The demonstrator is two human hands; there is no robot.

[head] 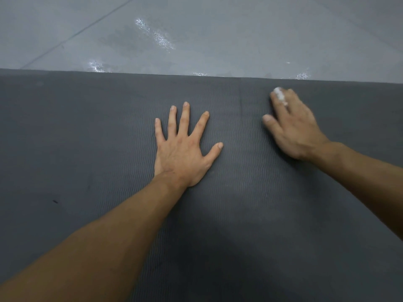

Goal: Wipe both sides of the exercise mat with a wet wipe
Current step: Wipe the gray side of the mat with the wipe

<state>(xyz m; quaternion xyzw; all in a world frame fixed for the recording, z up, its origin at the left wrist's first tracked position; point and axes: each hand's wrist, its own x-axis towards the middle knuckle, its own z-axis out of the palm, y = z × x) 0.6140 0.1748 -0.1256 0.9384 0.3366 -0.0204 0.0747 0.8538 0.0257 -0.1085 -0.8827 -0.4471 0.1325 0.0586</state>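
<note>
A dark grey exercise mat (87, 138) with a fine wavy ribbed texture lies flat on the floor and fills most of the view. My left hand (183, 147) presses flat on the mat near its middle, fingers spread. My right hand (292, 125) lies on the mat close to its far edge and looks blurred. A small white wet wipe (279, 95) shows between and under its fingertips, most of it hidden by the fingers. The wipe sits pressed against the mat's surface.
Beyond the mat's far edge lies a glossy grey floor (196, 33) with light reflections and a thin dark seam line (72, 35) running diagonally at the upper left. A small dark speck (55, 201) marks the mat at the left.
</note>
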